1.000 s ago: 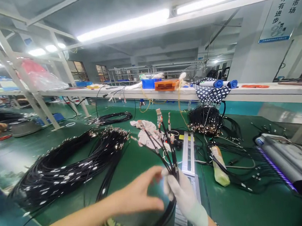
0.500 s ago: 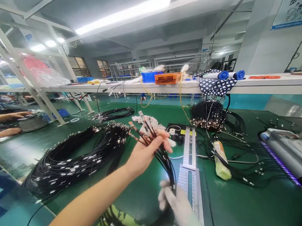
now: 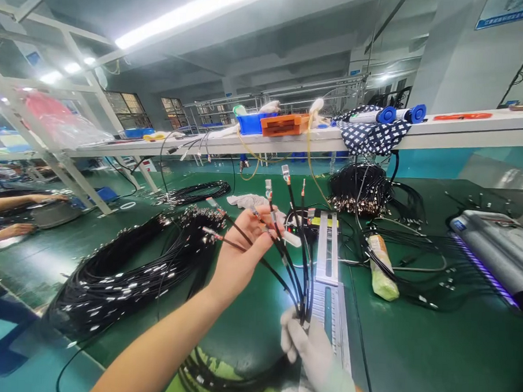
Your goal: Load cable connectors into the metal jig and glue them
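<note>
Cables fan up above the bench where I have the right hand closed round them, the left hand raised, fingers half curled among their ends, grip unclear to me.

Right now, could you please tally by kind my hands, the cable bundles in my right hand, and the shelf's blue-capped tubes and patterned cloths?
Bare left hand: 1
Gloved right hand: 1
Cable bundle: 1
Blue-capped tubes: 2
Patterned cloth: 1
Total: 6
</note>
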A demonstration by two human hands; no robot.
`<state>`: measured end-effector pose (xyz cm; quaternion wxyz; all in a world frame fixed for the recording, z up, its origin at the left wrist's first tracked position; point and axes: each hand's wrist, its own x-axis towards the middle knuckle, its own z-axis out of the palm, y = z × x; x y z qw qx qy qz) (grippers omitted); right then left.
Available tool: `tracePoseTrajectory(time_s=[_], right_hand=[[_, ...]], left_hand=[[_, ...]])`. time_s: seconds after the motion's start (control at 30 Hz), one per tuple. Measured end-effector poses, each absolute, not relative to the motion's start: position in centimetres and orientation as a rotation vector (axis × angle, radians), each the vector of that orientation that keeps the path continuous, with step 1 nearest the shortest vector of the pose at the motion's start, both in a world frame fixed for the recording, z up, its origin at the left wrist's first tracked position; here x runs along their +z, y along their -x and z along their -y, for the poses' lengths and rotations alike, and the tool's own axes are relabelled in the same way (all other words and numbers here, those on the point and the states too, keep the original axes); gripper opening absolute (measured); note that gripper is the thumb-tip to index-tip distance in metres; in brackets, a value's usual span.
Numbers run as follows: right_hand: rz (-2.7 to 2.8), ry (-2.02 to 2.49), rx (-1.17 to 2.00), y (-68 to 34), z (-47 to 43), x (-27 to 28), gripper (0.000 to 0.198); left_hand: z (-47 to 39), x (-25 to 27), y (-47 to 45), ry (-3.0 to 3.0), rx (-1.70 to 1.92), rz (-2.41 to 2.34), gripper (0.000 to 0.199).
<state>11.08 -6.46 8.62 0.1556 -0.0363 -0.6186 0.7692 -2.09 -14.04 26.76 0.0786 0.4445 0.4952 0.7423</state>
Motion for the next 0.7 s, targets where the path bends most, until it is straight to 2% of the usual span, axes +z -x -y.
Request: tracePoseTrajectory(time_s=[0.1, 0.2, 0.3, 0.37, 0.47, 0.5, 0.6, 0.7], right_hand=[[1.762, 0.123, 2.22, -11.1, 6.3, 8.9, 0.053], [1.748, 0.122, 2.22, -11.1, 6.2, 9.1, 0.053], [1.765, 0.121, 2.204, -11.0, 6.3, 9.0, 0.052], [1.788, 0.139, 2.194, -10.9, 6.7, 8.9, 0.053], [1.874, 0.206, 2.139, -11.0, 6.8, 9.3, 0.049], [1.957, 0.214, 2.103, -11.2, 6.3, 9.7, 0.046], [2.397, 0.088, 1.89, -12.4, 2.6, 12.0, 0.036], [2.501, -0.056, 1.719, -13.7, -3.3, 15.3, 0.072]], left_hand=[[13.9, 26.6, 1.7, -1.313, 2.196, -1.396, 0.022], [13.8, 25.3, 1.2, -1.354, 2.075, -1.33, 0.03], [13.7, 23.2, 0.9, -1.312, 2.006, -1.579, 0.032], [13.5, 21.7, 0.9, -1.184, 2.001, -1.74, 0.042], [13.1, 20.3, 0.7, -1.016, 1.863, -1.575, 0.064], [12.9, 20.2, 0.5, -0.971, 1.786, -1.47, 0.063], [12.1, 20.5, -0.6, -0.88, 1.687, -1.236, 0.043], [11.2, 20.6, -1.5, -0.865, 1.67, -1.182, 0.048]])
